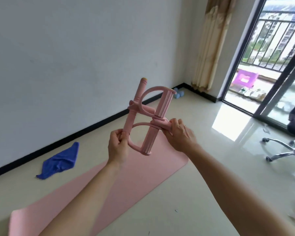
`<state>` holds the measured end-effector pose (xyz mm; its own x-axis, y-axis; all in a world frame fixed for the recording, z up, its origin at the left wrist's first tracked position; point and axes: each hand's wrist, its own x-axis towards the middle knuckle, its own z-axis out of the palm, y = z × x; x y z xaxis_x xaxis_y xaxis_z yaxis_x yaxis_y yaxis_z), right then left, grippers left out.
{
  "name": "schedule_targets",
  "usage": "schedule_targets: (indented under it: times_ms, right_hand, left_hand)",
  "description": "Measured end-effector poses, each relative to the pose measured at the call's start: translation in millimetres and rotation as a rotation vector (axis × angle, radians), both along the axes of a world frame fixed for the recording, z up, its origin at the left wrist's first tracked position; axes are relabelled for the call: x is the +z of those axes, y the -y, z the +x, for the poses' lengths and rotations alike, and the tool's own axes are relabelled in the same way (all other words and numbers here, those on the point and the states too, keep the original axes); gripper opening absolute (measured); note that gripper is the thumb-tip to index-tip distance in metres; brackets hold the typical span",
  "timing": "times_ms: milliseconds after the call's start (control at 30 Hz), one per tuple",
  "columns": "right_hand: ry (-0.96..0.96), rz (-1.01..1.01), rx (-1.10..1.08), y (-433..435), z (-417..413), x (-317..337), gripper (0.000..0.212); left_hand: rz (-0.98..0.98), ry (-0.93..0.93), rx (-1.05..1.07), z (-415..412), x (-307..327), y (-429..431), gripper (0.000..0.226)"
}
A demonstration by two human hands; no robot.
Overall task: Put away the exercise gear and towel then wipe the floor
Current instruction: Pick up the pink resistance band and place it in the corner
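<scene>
I hold a pink pedal pull exerciser (148, 116) up in front of me, folded so its foot loops and handle bar cross. My left hand (117, 147) grips the lower end of the foam handle bar. My right hand (179, 135) grips the pink bar where it crosses at the right. Below them a pink exercise mat (119, 184) lies flat on the tiled floor. A crumpled blue towel (60, 161) lies on the floor to the left of the mat, near the wall. Light blue dumbbells (177, 93) sit in the far corner by the wall.
A white wall with a black skirting board runs along the left. A curtain (209, 43) hangs by an open sliding balcony door (255, 65). An office chair with a chrome wheeled base (286, 149) stands at the right. Glossy tiled floor (203, 167) stretches between mat and chair.
</scene>
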<state>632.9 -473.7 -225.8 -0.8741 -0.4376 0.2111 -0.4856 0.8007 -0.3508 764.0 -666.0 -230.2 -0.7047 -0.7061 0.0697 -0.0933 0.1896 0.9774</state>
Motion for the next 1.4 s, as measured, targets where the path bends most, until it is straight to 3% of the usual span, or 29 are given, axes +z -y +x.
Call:
schedule_targets:
  times_ms: [167, 300, 633, 800, 967, 1133, 1400]
  right_hand:
    - [0.018, 0.031, -0.091, -100.3, -94.4, 2.1, 0.048]
    - [0.013, 0.025, -0.109, -132.6, -167.9, 2.3, 0.048]
    - [0.022, 0.099, -0.078, -114.9, -415.7, -28.1, 0.047]
    - [0.004, 0.161, -0.115, -115.9, -559.8, -8.7, 0.05]
    - [-0.025, 0.136, -0.196, -137.5, -689.8, 9.1, 0.05]
    - [-0.031, 0.068, -0.218, -152.9, -835.2, -5.1, 0.047]
    - [-0.001, 0.03, -0.094, -147.0, -1096.7, -26.0, 0.047]
  left_hand:
    - [0.016, 0.001, -0.106, -111.6, 7.6, -84.0, 0.017]
    - [0.002, 0.0, -0.109, -186.2, 10.7, -109.8, 0.016]
    - [0.046, -0.024, -0.054, -441.3, -33.8, -97.1, 0.014]
    - [0.108, -0.039, -0.111, -595.9, -16.8, -96.6, 0.011]
    - [0.098, -0.048, -0.19, -734.8, 10.3, -111.7, 0.01]
    - [0.05, -0.053, -0.208, -879.4, -1.4, -121.1, 0.008]
    - [0.065, -0.03, -0.066, -1115.8, -16.5, -125.2, 0.006]
